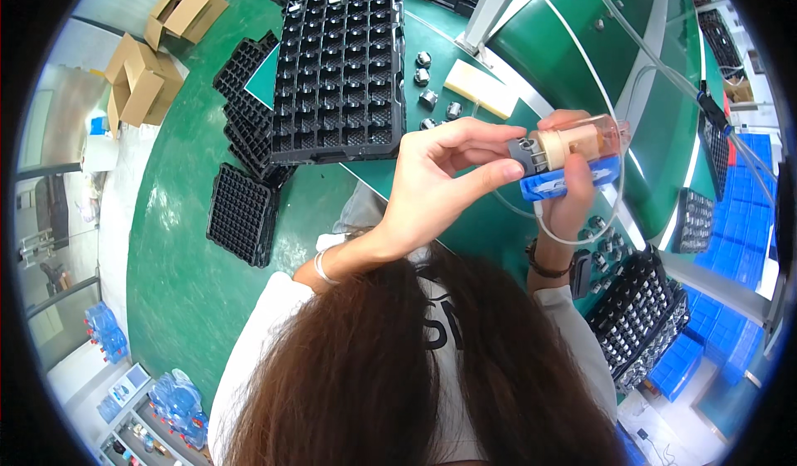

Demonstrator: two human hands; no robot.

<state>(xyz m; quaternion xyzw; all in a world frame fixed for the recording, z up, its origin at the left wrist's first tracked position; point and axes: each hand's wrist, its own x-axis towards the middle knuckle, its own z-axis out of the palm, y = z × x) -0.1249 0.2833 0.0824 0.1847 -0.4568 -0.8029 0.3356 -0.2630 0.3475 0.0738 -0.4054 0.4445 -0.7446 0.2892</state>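
Gleaming green floor [183, 242], cartons [145, 97]; green table [490, 234] under hands [432, 167] [573, 204]

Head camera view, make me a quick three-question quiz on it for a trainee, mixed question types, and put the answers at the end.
1. True or false: the left hand has its thumb against the grey round part.
2. Multiple choice: what colour is the flat block lying beside the small metal parts? A) red, B) pale yellow, C) black.
3. Fill in: the clear-cased object is held in the person's ____ hand.

Key: 1. True. 2. B, pale yellow. 3. Right; the right hand is wrapped around it.
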